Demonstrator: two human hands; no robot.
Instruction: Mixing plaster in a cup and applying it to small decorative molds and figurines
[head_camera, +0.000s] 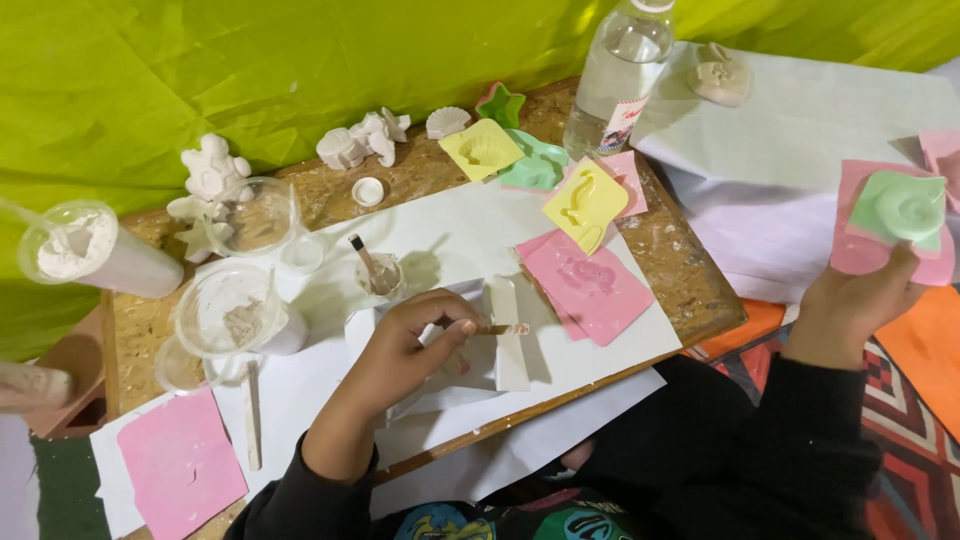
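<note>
Left hand (415, 345), grip clamped on a wooden stick (500, 328), works over a white mould (500, 350) on the tabletop (690, 280); right hand (850, 310) pinches pink and green moulds (895, 215).

Crumpled lime-green backdrop (200, 70), chipboard table (690, 280), patterned rug (900, 400)
</note>
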